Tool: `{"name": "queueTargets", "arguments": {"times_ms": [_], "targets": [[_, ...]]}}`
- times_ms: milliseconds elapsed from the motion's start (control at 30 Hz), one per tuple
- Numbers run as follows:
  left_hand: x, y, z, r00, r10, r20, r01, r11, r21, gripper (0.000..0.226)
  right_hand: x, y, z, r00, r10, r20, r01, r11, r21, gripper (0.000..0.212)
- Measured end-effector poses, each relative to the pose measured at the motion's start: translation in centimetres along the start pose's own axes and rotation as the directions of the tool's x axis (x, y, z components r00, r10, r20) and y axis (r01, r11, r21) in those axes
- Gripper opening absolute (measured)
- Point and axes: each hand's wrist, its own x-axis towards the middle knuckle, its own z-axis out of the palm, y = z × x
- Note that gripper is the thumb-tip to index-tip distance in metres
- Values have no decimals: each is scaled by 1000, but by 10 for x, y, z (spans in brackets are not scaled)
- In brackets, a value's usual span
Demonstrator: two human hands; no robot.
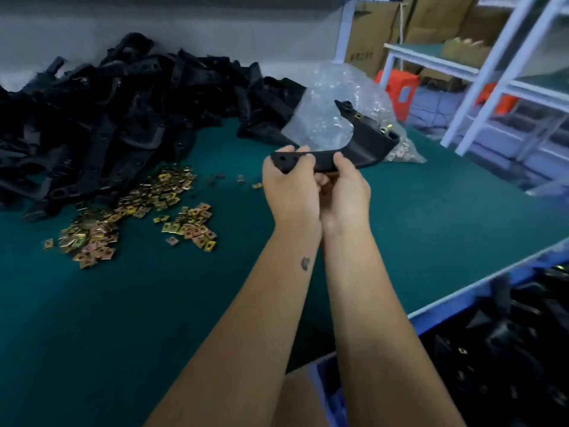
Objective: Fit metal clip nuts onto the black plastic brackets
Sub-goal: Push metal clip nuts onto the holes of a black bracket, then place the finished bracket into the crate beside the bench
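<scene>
bracket (pixel 345 152) — rigid, light, curved | gripped at flat near end by left hand (pixel 289 183) and right hand (pixel 345 186) — both curled round it | clip nuts (pixel 358 114) already seated at far end

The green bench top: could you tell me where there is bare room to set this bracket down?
Free: the green mat nearest you, below the clip nuts, and the stretch right of both hands toward the blue edge. Crowded: the bracket pile far left and the plastic bag behind.

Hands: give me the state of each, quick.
Left hand: closed, gripping the near end of the black bracket.
Right hand: closed, gripping the same bracket beside the left.
</scene>
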Motion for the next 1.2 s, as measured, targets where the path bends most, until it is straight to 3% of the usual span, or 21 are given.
{"name": "queueTargets", "arguments": {"times_ms": [133, 267, 367, 467, 567, 667, 800, 867, 1000, 1033, 1100, 1200], "targets": [[-56, -53, 51, 969, -17, 246, -27, 984, 176, 20, 0, -64, -67, 963, -160, -215, 177, 983, 59, 15], [-123, -107, 78, 857, -74, 509, -127, 929, 349, 25, -20, -126, -143, 776, -351, -524, 373, 925, -69, 9], [-162, -142, 81, 755, -236, 611, -68, 900, 432, 24, -37, -148, -200, 666, -389, -637, 433, 896, -94, 9], [-179, -173, 71, 610, -447, 654, 43, 844, 535, 21, -50, -151, -254, 621, -363, -695, 401, 909, -116, 5], [-178, -196, 53, 480, -586, 653, 56, 763, 644, 17, -61, -147, -294, 619, -293, -729, 200, 956, -214, 8], [-174, -208, 44, 478, -617, 625, 46, 728, 684, 16, -60, -147, -314, 649, -244, -721, 61, 961, -270, 10], [-171, -210, 43, 443, -673, 592, 49, 678, 733, 14, -49, -158, -324, 682, -257, -684, -1, 936, -352, 7], [-168, -207, 43, 416, -707, 572, 15, 634, 774, 9, -43, -174, -328, 667, -283, -689, -7, 923, -385, 10], [-160, -202, 44, 429, -734, 527, 34, 596, 802, 17, -28, -215, -345, 596, -381, -707, -23, 872, -490, 29], [-158, -200, 44, 430, -740, 516, 45, 589, 807, 17, -25, -222, -348, 576, -414, -705, -37, 848, -528, 30], [-157, -198, 42, 425, -756, 498, 53, 570, 820, 17, -20, -229, -351, 539, -458, -707, -113, 792, -600, 11], [-153, -195, 38, 424, -769, 478, 54, 548, 835, 18, -14, -227, -361, 531, -468, -707, -212, 734, -645, 53]]}}
